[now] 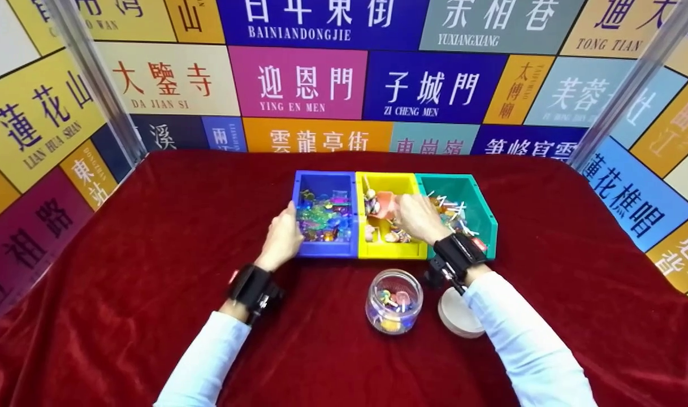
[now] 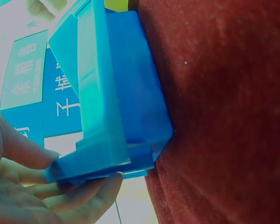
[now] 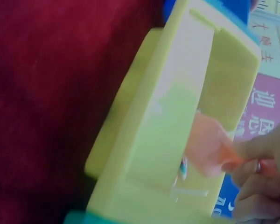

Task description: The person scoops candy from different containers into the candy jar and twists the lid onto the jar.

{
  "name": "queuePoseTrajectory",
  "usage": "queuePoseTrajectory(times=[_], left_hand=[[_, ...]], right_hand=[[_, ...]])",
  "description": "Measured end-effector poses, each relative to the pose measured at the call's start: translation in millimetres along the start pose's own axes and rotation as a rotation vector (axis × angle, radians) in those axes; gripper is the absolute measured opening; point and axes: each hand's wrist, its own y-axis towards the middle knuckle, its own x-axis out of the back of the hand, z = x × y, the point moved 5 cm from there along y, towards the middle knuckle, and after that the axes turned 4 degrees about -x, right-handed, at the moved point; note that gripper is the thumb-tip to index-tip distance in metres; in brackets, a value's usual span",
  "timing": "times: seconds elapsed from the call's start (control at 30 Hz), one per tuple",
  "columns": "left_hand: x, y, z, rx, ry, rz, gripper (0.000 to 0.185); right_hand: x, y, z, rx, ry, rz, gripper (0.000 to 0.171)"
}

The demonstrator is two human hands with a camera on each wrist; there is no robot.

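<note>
My right hand (image 1: pixel 420 217) grips the handle of a small orange-pink scoop (image 1: pixel 384 204), seen also in the right wrist view as a scoop (image 3: pixel 207 147). The scoop's head is inside the yellow bin (image 1: pixel 392 250), among wrapped lollipops (image 1: pixel 397 236). At the left, my left hand (image 1: pixel 282 237) pinches the rim of the blue bin (image 1: pixel 325 249); in the left wrist view its thumb lies on one side of the rim and its fingers on the other. Colourful clear pieces (image 1: pixel 324 215) fill part of the blue bin. What lies in the scoop is hard to make out.
A green bin (image 1: pixel 484 226) with white-stick pieces joins the yellow one on the right. In front stand an uncapped glass jar (image 1: pixel 393 325), partly filled with mixed pieces, and a round whitish lid (image 1: pixel 459 316) by my right forearm. Dark red cloth (image 1: pixel 208 215) covers the table.
</note>
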Motion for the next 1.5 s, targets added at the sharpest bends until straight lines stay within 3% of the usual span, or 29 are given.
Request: queuePoseTrajectory(times=[0.17, 0.37, 0.47, 0.6, 0.83, 1.1, 1.33, 1.5], left_hand=[[1.5, -1.0, -0.7, -0.008, 0.006, -0.011, 0.054], [1.2, 0.0, -2.1, 0.0, 0.0, 0.01, 0.054], [1.6, 0.1, -1.8, 0.005, -0.002, 0.011, 0.054], [1.9, -0.4, -1.1, -0.004, -0.001, 0.005, 0.054], [1.1, -1.5, -1.3, -0.04, 0.004, -0.016, 0.052], [-3.9, -2.8, -0.9, -0.011, -0.018, 0.031, 0.052], [1.3, -1.6, -2.6, -0.031, -0.003, -0.001, 0.053], [2.2, -2.3, -2.3, -0.04, -0.001, -0.007, 0.051]], right_hand=[[0.6, 0.7, -2.6, 0.025, 0.015, 0.071, 0.012], [1.9, 4.2, -0.6, -0.076, 0.098, 0.157, 0.031], [0.2, 5.0, -1.4, -0.111, 0.094, 0.19, 0.032], [-1.9, 5.2, -3.6, -0.099, 0.068, 0.172, 0.028], [-1.0, 3.1, -2.0, -0.076, 0.03, 0.056, 0.019], [2.0, 0.2, -9.2, -0.196, -0.078, 0.051, 0.017], [4.8, 3.9, -8.4, -0.074, -0.079, 0.048, 0.012], [1.1, 5.3, -3.9, 0.011, -0.078, 0.111, 0.008]])
